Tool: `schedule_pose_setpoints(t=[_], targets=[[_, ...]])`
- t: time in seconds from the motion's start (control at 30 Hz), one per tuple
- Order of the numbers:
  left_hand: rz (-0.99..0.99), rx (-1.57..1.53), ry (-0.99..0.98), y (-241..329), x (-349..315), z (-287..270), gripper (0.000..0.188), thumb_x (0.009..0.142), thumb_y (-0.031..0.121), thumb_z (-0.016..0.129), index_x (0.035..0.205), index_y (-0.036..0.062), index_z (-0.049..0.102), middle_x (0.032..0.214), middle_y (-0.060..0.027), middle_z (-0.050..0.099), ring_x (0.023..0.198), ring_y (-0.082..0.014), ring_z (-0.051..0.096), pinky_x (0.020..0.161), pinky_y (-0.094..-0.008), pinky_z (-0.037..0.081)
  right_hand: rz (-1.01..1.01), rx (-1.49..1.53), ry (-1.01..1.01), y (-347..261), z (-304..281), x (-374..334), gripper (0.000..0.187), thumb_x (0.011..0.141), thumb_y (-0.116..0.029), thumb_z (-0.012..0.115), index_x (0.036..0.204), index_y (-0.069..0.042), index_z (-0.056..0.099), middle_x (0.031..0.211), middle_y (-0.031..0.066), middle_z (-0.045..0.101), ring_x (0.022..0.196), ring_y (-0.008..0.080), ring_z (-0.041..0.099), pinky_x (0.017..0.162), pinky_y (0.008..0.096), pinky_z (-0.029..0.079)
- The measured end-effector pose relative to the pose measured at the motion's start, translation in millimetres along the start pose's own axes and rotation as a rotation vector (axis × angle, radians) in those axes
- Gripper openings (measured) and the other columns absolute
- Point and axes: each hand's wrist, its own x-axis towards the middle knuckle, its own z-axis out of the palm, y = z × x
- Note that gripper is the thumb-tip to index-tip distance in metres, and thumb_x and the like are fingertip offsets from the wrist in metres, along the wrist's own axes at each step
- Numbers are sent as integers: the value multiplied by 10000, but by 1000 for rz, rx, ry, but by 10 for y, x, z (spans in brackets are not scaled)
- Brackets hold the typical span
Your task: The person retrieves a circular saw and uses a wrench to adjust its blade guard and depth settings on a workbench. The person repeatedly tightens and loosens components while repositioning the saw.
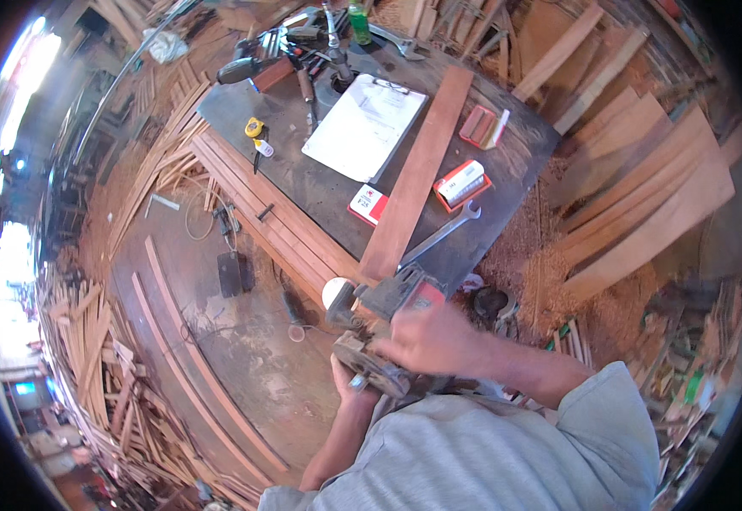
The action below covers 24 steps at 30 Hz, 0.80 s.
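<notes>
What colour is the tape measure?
The tape measure is mainly yellow; the head view shows it best.

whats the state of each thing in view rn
Right grip, closed on dark tool
Left grip, against the tool, closure unclear
Clipboard, flat, papers on it
Wide plank, lying across the table
Wrench, lying on the table
Red box by wrench, open, white item inside
Green bottle, apparently upright
Tape measure, blade extension unclear

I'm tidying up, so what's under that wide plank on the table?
The dark table shows along both sides of the plank. What lies directly beneath is covered and can't be seen. I can't tell whether the red-and-white packet tucks under its left edge.
</notes>
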Motion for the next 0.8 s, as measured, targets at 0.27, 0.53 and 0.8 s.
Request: schedule_pose_setpoints(t=[0.27,0.53,0.8], targets=[[26,-36,-45,-163,-137,170,459,978,540,517,1157,148,674,1036,-74,710,937,-278,692,860,-492,579,88,-503,208,2390,-184,-40,735,572,-604,906,923,-25,620,1617,212,261,1512,486,200,1170,735,208],[72,-2,47,-249,-285,455,440,991,514,489,1119,143,688,1016,-74,729,904,-287,702,823,-500,585,172,-518,376,2812,407,636,829,578,-772,822,953,-70,591,1653,162,234,1519,523,147,1126,809,158],[91,9,88,-256,-233,319,497,995,543,464,1169,127,672,1092,-91,712,962,-294,688,852,-514,571,308,-525,400,2856,538,1388,803,619,-822,766,885,-66,727,1654,146,248,1510,514,153,1152,777,119]])
